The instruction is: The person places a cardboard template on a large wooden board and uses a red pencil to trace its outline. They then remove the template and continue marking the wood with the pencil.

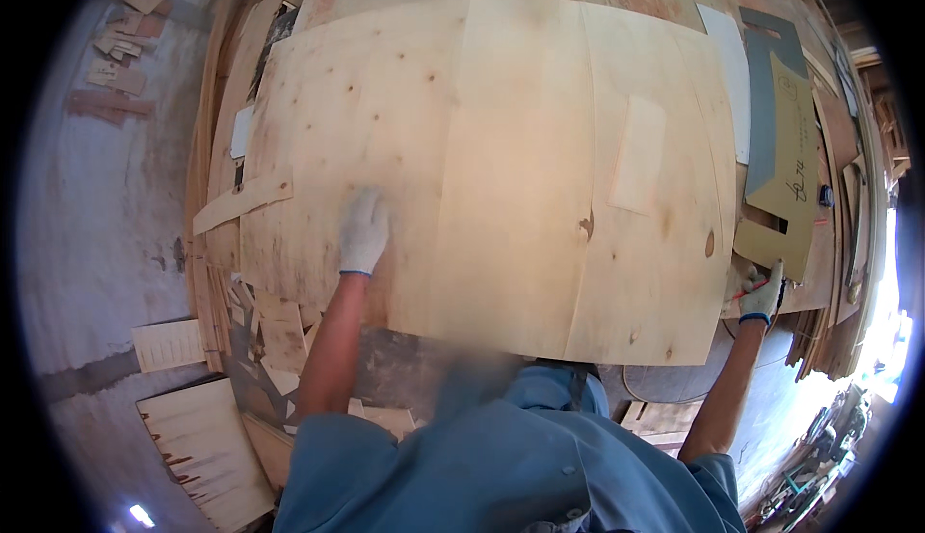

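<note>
A large pale veneer sheet (515, 176) with knots and seams lies across the work surface. My left hand (364, 231), in a white knitted glove with a blue cuff, rests on its left part with the fingers stretched out, slightly blurred. A narrow loose veneer strip (638, 155) lies on the sheet's right part. Beyond the right edge, my gloved right hand (761, 296) is closed on a thin red tool (744, 292), whose exact kind I cannot make out. It sits at the lower end of a yellow template (788, 162) with dark handwriting and cut-outs.
A grey board (768, 80) lies partly beneath the yellow template, with a white strip (729, 80) beside it. A torn veneer piece (243, 203) sticks out at the left. Wood scraps (279, 335) lie below the left edge. Cluttered tools (814, 456) are at lower right.
</note>
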Demonstrator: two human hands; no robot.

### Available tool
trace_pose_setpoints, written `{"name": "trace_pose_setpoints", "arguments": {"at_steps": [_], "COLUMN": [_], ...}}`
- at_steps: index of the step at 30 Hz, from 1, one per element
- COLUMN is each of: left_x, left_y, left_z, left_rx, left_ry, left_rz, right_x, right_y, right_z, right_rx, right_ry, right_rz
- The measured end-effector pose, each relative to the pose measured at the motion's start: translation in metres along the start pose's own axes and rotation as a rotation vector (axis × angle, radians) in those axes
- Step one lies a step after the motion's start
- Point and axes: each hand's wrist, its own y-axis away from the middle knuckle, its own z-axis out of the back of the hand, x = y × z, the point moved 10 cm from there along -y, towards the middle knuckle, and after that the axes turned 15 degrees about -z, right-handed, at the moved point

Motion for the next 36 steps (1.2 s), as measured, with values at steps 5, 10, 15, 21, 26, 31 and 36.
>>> {"name": "trace_pose_setpoints", "arguments": {"at_steps": [5,10,15,21,26,31,36], "left_x": [0.052,0.169,0.379,0.585,0.483,0.418,0.225], "left_y": [-0.044,-0.031,0.083,0.285,0.269,0.199,0.089], "left_z": [0.014,0.024,0.038,0.165,0.155,0.143,0.111], "left_rx": [0.192,0.169,0.542,0.675,0.163,0.011,-0.014], "left_ry": [-0.358,-0.589,-0.496,-0.407,-0.078,-0.167,0.182], "left_rz": [-0.131,-0.262,0.151,0.782,0.860,0.501,0.276], "right_x": [0.043,0.103,0.138,0.063,-0.002,-0.081,-0.186], "right_y": [0.023,0.038,0.154,0.279,0.362,0.405,0.431], "right_z": [-0.012,-0.052,-0.116,-0.162,-0.163,-0.207,-0.218], "right_rx": [-0.064,0.119,0.146,0.222,0.307,0.443,0.291], "right_ry": [0.060,-0.018,-0.022,-0.080,-0.101,-0.125,-0.177], "right_rz": [0.074,0.221,0.389,0.453,0.451,0.355,0.109]}}
